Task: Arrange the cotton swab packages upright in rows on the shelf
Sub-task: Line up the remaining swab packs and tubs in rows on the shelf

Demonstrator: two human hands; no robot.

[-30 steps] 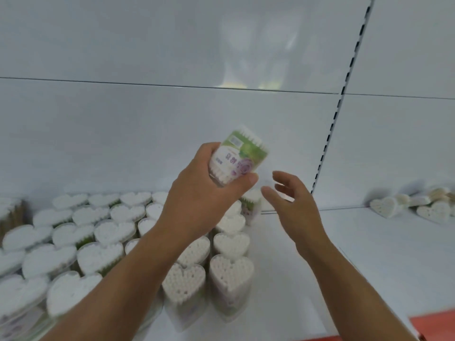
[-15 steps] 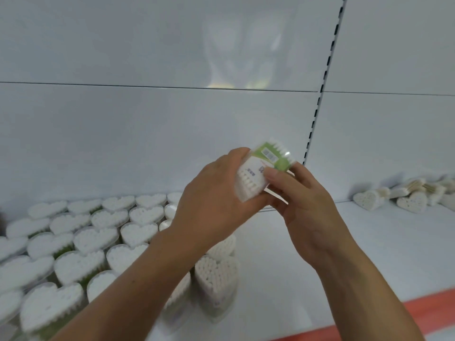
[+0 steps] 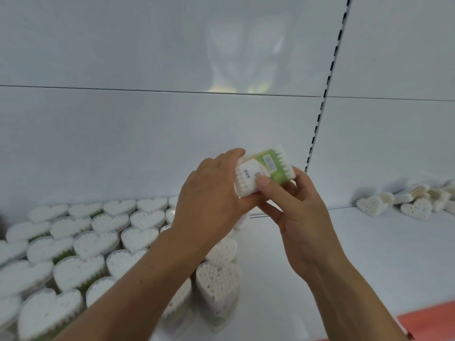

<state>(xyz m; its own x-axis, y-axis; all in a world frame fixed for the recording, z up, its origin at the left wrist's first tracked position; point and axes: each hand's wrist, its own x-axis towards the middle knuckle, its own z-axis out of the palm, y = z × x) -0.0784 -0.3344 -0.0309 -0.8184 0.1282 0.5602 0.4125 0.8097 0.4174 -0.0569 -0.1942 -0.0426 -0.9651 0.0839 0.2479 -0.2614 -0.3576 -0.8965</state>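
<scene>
**Holding one cotton swab package (image 3: 267, 168) in both hands above the shelf (image 3: 369, 262)**

My left hand (image 3: 209, 193) wraps the package's left end, with the fingers curled over its top edge. My right hand (image 3: 302, 217) grips it from below and from the right, the thumb (image 3: 264, 182) pressed on the white label. Both hands are clamped on the package. It is tilted on its side in the air, clear of the shelf. The green label and barcode face me, and swab tips show along its right end and lower left edge.

Under my left forearm the upright heart-shaped packages (image 3: 96, 242) stand in close rows and fill the left part of the white shelf. The front-most of them (image 3: 218, 281) stands just below my wrists, at the right end of the rows.

To the right of those rows, bare white shelf runs to a small heap of tipped packages (image 3: 416, 207). The heap lies near the back panel (image 3: 147, 143) at the far right, well apart from the rows.

A black slotted upright (image 3: 325, 94) runs down the panel just behind and to the right of the held package. A thin horizontal seam (image 3: 123, 89) crosses the panel higher up. An orange-red strip (image 3: 430, 318) marks the shelf's front edge at the lower right corner.
</scene>
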